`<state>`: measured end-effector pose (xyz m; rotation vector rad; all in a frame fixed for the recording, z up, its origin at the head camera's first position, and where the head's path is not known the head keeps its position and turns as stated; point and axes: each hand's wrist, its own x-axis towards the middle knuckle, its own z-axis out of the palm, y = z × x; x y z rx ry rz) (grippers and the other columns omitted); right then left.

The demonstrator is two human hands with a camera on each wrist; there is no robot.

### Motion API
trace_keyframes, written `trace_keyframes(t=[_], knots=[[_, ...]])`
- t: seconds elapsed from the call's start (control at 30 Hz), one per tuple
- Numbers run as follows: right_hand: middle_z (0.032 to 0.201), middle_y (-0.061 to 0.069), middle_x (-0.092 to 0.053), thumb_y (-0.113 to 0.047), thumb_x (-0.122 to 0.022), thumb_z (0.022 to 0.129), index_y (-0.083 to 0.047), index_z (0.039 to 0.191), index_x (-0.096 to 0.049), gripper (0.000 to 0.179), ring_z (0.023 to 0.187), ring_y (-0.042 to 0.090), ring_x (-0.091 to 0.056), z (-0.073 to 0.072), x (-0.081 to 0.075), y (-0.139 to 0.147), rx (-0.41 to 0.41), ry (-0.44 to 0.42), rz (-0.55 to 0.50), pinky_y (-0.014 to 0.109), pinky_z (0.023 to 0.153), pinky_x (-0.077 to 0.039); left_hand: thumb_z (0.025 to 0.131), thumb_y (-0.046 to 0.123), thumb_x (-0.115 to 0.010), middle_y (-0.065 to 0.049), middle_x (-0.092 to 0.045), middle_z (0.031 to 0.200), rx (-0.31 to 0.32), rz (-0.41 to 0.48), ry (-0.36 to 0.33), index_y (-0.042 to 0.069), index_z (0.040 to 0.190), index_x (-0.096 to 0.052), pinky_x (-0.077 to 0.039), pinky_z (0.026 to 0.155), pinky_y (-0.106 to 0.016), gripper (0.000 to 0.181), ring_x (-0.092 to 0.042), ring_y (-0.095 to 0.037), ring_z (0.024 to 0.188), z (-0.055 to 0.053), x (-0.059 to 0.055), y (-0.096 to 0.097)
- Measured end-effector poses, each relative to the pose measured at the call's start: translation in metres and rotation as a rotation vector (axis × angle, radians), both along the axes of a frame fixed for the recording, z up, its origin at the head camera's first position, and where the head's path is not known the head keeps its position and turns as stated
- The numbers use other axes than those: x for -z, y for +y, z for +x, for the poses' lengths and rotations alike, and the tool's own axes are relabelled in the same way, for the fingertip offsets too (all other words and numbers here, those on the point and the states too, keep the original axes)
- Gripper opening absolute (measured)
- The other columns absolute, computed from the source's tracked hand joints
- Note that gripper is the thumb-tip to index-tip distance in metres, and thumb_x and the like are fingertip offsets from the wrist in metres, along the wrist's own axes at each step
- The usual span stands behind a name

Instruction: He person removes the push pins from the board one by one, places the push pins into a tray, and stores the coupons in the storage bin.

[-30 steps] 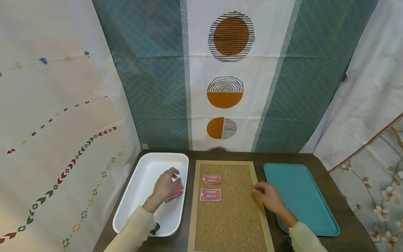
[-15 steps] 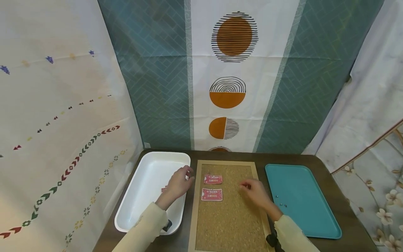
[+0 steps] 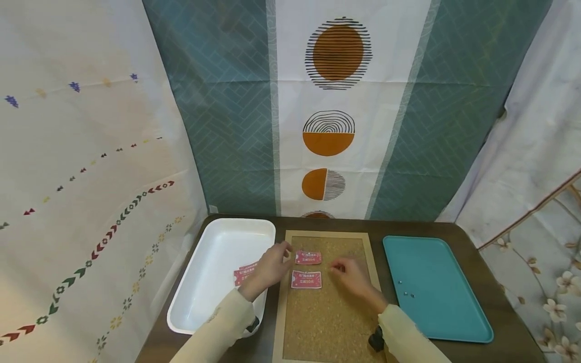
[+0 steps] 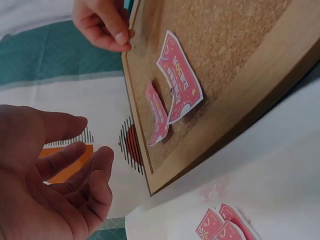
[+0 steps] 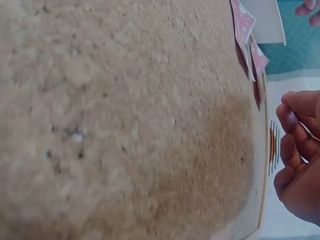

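Two pink paper coupons, an upper one [image 3: 308, 257] and a lower one [image 3: 306, 280], lie at the upper left of a wood-framed corkboard [image 3: 333, 322]. Small metal tacks show on their top edges, and the paper curls up in the left wrist view. My left hand [image 3: 271, 264] hovers between the white tray and the board, fingers loosely bent around nothing. Over the cork, to the coupons' right, is my right hand [image 3: 351, 277], its thumb [image 5: 300, 102] and forefinger tips together. I cannot tell whether something small is pinched there. More coupons [image 4: 225, 225] lie in the white tray.
A white tray [image 3: 192, 282] stands left of the board, partly covered by the left sleeve. On the right, a teal tray [image 3: 447, 302] holds several small metal tacks [image 3: 406, 294]. Patterned cloths [image 3: 227, 126] hang behind and beside the dark table [image 3: 499, 302].
My left hand has left the coupons in the white tray and moved right to the board's left edge. My right hand has moved left from the board's right edge over the cork.
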<state>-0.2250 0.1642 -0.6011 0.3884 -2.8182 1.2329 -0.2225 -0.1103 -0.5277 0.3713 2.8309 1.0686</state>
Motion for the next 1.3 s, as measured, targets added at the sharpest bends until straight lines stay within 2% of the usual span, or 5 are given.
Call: trace_keyframes(t=[0.27,0.57,0.83,1.1,1.3], knots=[[0.092,-0.002,-0.071,-0.002,-0.072,0.098,-0.006,0.099,-0.078,0.008,0.084,0.012,-0.06,-0.001,0.0,-0.018,-0.061,-0.055,-0.016,0.032,0.077,-0.054,0.102,0.014,-0.067,-0.019,-0.066,0.118,0.023,-0.026,-0.072,0.0,0.129,-0.065,-0.055,0.066,-0.034,0.031,-0.062,-0.022,0.089,0.004,0.014,0.011],[0.089,0.0,-0.072,-0.005,-0.073,0.098,-0.002,0.098,-0.076,0.004,0.078,0.009,-0.062,-0.005,0.0,-0.041,-0.182,0.005,0.037,0.029,0.07,-0.054,0.096,0.008,-0.071,-0.02,-0.066,0.113,0.071,-0.027,-0.088,-0.005,0.146,-0.055,-0.05,0.059,-0.031,0.054,-0.058,-0.02,0.083,0.004,0.031,0.015],[0.102,-0.002,-0.068,-0.011,-0.073,0.099,-0.012,0.108,-0.077,0.009,0.093,0.013,-0.061,-0.01,0.001,-0.051,-0.163,-0.035,0.107,0.038,0.084,-0.056,0.096,0.011,-0.07,-0.015,-0.065,0.109,0.083,-0.093,-0.068,-0.002,0.139,-0.06,-0.051,0.067,-0.035,0.046,-0.056,-0.02,0.084,0.005,0.037,0.02],[0.099,-0.004,-0.066,-0.013,-0.077,0.097,-0.016,0.104,-0.076,0.008,0.093,0.014,-0.059,-0.013,0.004,-0.06,-0.148,0.015,0.201,0.039,0.083,-0.054,0.097,0.012,-0.066,-0.017,-0.062,0.104,0.077,-0.151,-0.071,-0.002,0.13,-0.062,-0.054,0.066,-0.039,0.036,-0.058,-0.022,0.078,0.009,0.037,0.022],[0.102,-0.003,-0.068,-0.016,-0.078,0.096,-0.017,0.103,-0.077,0.007,0.096,0.016,-0.06,-0.018,0.01,-0.066,-0.125,-0.001,0.226,0.043,0.089,-0.055,0.097,0.011,-0.068,-0.02,-0.063,0.106,0.09,-0.165,-0.064,-0.002,0.13,-0.061,-0.056,0.069,-0.042,0.036,-0.062,-0.026,0.081,0.013,0.039,0.023]])
